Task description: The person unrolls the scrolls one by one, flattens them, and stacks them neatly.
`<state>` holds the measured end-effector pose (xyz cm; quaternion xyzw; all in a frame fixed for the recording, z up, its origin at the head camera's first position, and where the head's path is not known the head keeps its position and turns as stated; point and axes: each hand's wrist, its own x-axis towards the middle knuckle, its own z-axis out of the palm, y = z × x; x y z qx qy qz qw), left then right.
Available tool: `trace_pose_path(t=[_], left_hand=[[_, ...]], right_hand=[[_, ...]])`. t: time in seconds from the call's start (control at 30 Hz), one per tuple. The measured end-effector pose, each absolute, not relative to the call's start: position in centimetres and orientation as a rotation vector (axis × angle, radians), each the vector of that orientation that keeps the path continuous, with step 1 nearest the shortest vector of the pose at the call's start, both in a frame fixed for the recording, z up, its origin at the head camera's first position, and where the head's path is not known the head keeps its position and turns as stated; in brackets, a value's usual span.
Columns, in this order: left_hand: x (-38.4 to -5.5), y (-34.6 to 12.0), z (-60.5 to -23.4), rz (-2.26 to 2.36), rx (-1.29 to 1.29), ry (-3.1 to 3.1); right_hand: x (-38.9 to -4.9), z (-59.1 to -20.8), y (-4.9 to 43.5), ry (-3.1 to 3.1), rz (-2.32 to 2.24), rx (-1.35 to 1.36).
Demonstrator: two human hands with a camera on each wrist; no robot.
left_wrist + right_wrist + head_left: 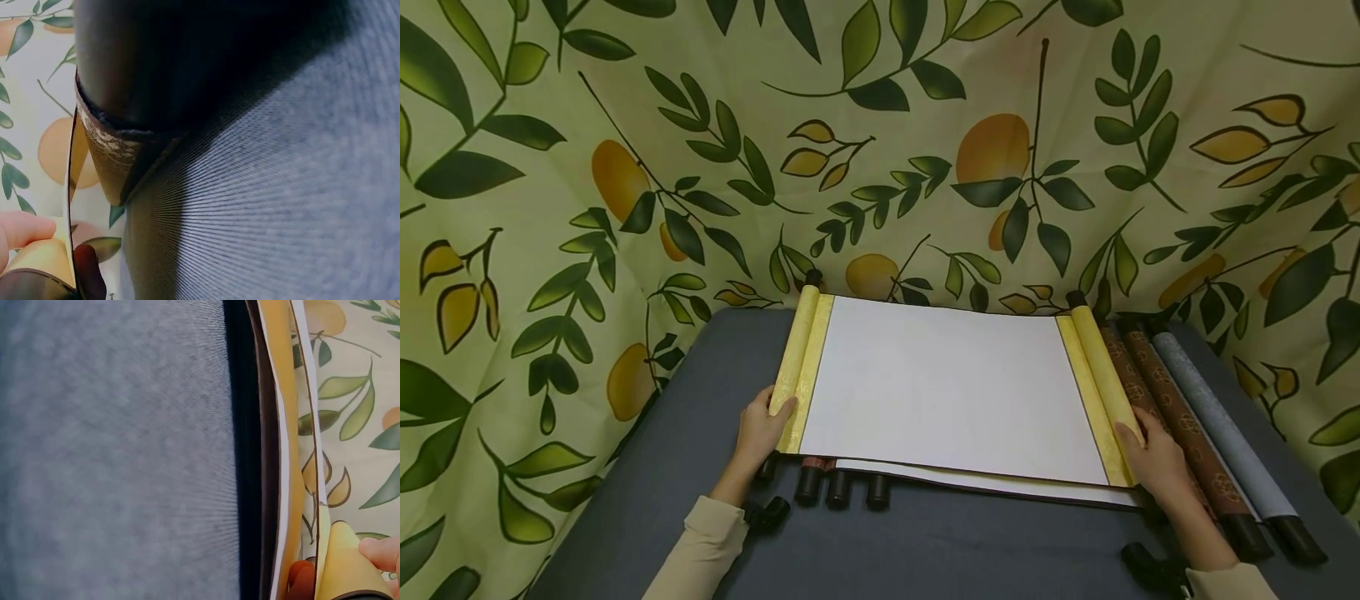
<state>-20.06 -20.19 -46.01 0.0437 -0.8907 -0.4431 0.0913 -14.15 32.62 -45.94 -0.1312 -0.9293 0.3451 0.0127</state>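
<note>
A hanging scroll with a blank white middle and yellow side bands is spread between my two hands. Its left roll is gripped near the lower end by my left hand. My right hand grips the right roll, also low down. Both rolls have black knobs at their far ends. In the left wrist view a finger lies over the yellow roll. The right wrist view has the thumb against the yellow paper roll. Another white sheet shows below the held scroll.
Several black rod ends stick out from under the scroll at the left. To the right lie brown patterned rolls and a grey-blue roll, side by side on the dark grey table. A leaf-print cloth hangs behind.
</note>
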Motion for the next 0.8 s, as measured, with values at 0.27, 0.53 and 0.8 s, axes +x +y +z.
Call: trace_pose_path(t=[0.27, 0.53, 0.8], left_hand=[[-19.91, -20.24, -45.66, -1.345, 0.154, -2.686], [-19.79, -20.73, -45.89, -1.311, 0.191, -2.755], [-19.76, -20.98, -46.47, -1.332, 0.223, -2.827]], right_hand=[[-14.36, -45.57, 32.77, -2.959, 1.069, -0.388], [-14.32, -45.66, 32.52, -3.025, 1.022, -0.386], [-13.85, -45.86, 32.4, -3.022, 1.004, -0.375]])
